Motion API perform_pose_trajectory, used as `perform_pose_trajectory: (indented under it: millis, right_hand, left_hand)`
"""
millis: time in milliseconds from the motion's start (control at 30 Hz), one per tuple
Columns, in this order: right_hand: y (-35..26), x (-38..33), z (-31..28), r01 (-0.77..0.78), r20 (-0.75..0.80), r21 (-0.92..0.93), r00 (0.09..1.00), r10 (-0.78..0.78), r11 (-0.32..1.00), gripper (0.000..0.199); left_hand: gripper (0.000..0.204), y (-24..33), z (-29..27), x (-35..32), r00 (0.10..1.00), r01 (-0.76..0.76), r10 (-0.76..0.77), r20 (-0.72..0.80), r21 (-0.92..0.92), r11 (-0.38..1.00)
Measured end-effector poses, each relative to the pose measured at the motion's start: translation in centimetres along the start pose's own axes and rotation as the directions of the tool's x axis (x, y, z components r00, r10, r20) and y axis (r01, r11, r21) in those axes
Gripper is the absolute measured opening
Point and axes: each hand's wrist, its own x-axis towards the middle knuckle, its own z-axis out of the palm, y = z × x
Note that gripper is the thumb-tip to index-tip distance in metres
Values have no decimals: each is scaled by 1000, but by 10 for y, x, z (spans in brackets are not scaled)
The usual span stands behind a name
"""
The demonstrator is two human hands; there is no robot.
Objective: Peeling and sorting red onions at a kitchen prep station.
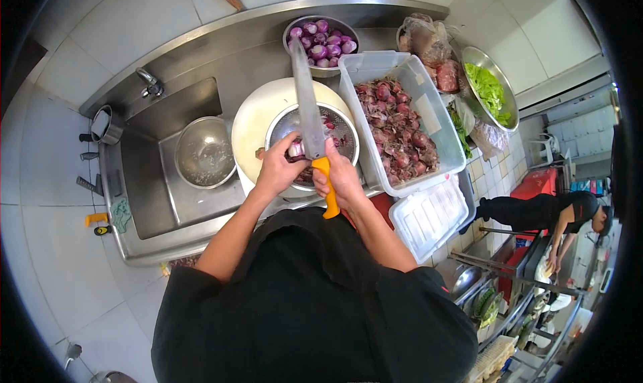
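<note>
My right hand (pixel 343 175) grips the yellow handle of a large knife (pixel 308 108), its long blade pointing away from me over the counter. My left hand (pixel 278 165) holds a small purple shallot (pixel 295 148) against the blade. Both hands are above a metal colander bowl (pixel 345 127) holding peelings, which rests on a round white cutting board (pixel 258 118). A metal bowl of peeled purple shallots (pixel 323 40) stands at the back. A clear plastic tub of unpeeled reddish shallots (pixel 396 125) sits right of the colander.
A steel sink (pixel 151 175) on the left holds an empty metal bowl (pixel 204 152). The tub's lid (pixel 429 215) lies at the counter's right end. A bowl of green leaves (pixel 492 92) and bagged goods (pixel 429 45) sit far right. Another person (pixel 549 212) bends over a rack at right.
</note>
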Motion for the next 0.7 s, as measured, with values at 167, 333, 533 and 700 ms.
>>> perform_pose_trajectory:
  millis: [167,333,533,700]
  right_hand:
    - [-1,13,-30,-55,-11,233,998,60,971,59]
    - [4,16,-33,-35,-45,243,998,47,969,59]
    - [9,14,-39,-8,-54,-33,999,7,999,57]
    - [13,5,-34,90,-84,-289,989,-119,953,58]
  left_hand:
    - [61,0,-5,-3,986,154,-165,22,-499,853]
    - [62,-14,-3,-7,981,187,-171,91,-679,710]
    - [55,-7,-15,-8,949,285,-228,218,-903,321]
    - [48,-16,-13,-1,927,275,-357,114,-855,439]
